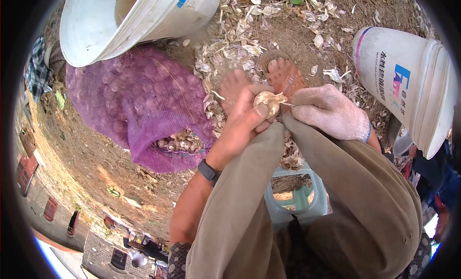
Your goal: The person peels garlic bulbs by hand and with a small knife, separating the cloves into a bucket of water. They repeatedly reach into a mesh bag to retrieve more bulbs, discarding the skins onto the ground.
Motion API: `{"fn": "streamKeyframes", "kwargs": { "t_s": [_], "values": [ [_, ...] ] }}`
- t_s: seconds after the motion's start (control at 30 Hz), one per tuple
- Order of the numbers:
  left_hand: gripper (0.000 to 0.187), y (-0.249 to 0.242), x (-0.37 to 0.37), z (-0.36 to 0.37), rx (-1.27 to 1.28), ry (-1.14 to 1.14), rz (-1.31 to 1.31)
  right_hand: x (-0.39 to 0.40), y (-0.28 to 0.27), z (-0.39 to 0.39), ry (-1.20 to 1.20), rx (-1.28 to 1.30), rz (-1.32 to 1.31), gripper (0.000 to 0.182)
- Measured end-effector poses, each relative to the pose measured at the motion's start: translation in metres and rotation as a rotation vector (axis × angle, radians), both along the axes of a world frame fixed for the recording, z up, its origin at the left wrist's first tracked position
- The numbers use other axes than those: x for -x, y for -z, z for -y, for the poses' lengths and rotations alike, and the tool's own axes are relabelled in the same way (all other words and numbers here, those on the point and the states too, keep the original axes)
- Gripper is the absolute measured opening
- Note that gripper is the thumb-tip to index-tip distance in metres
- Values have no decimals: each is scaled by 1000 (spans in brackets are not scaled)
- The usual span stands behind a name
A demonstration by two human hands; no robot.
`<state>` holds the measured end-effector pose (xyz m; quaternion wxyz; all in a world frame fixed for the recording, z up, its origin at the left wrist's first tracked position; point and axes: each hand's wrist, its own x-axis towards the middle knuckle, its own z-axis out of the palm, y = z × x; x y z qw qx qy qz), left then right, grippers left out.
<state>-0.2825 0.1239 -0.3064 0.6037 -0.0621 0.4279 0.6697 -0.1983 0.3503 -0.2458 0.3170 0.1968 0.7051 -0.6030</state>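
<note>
Grips in the bare left hand (244,114) a round, papery, tan garlic bulb (267,103), with thumb closed over the near side and fingers curled around the far side. Pinches at the fingertips of the right hand (331,111), covered by a white knitted glove, a thin, narrow tool (288,104); closed firmly, with most of the length hidden. Reaches to the right edge of the bulb with the exposed part. Locates the bulb just beyond the knees, over the feet (235,84).

Includes, left of the feet, a large purple mesh sack (149,127), bulging with bulbs visible through the weave. Opens near the left forearm, exposing loose pale bulbs (185,142) inside the mouth.

Includes, beside the sack, a white round plastic bucket (161,19); shows a brownish area inside, cannot tell whether contents or stain. Includes, at far right, a white plastic bucket with dark lettering and a blue-and-pink logo (398,79); contents hidden.

Shows pale dry garlic skins (242,34) scattered over soil between both buckets.
</note>
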Motion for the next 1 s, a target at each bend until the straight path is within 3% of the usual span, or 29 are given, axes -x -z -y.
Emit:
{"fn": "streamKeyframes", "kwargs": {
  "t_s": [0.23, 0.33, 0.43, 0.5, 0.6, 0.7, 0.8, 1.0],
  "values": [
    [56, 7, -2, 3, -18, 101, -88, -4, 2, 7, 91, 48, -35, 24],
    [55, 8, -2, -6, -123, 194, -289, -4, 0, 5, 114, 80, -72, 24],
    [55, 6, -2, -6, -101, 261, -156, -8, 8, 11, 298, 95, -160, 23],
    [55, 8, -4, -7, -114, 266, -163, -11, 9, 6, 718, 165, -161, 22],
    [58, 15, -4, -2, -78, 250, -204, -15, 12, -2, 853, 237, -189, 25],
    [65, 14, 4, -4, -60, 105, -113, -11, 12, 5, 558, -15, -282, 29],
    [67, 9, 4, -4, -48, 26, 20, -6, 5, 6, 372, 58, -219, 30],
    [67, 7, -1, -6, -26, 181, -135, -1, 10, 8, 115, -236, -514, 23]
  ]
}}
